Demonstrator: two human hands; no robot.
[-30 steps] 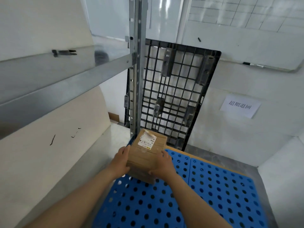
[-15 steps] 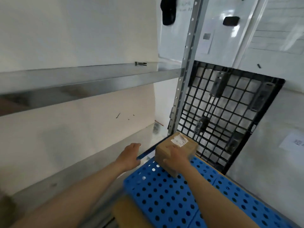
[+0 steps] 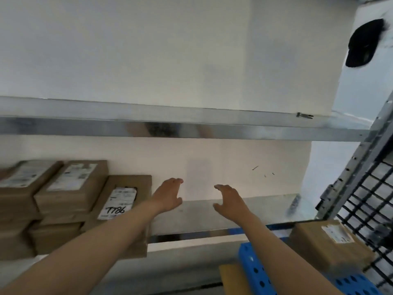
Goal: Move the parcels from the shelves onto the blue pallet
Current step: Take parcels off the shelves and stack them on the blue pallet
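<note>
Several brown cardboard parcels are stacked at the left of the lower metal shelf (image 3: 212, 211). The nearest parcel (image 3: 125, 196) bears a white label marked "T786"; another parcel (image 3: 74, 184) sits beside it on the left. One brown parcel (image 3: 327, 243) rests on the blue perforated pallet (image 3: 253, 271) at the lower right. My left hand (image 3: 168, 196) hovers over the shelf just right of the T786 parcel, fingers apart and holding nothing. A little further right, my right hand (image 3: 229, 201) is also open and holds nothing.
An upper metal shelf (image 3: 191, 124) crosses the view above my hands. A shelf upright (image 3: 361, 165) and a black grid pallet (image 3: 365, 201) leaning on the wall stand at the right. A black object (image 3: 361, 43) hangs at the top right.
My right hand has let go of the parcel, which now rests on the blue pallet. Both hands have swung left over the lower shelf, and the view has turned toward the stacked parcels.
</note>
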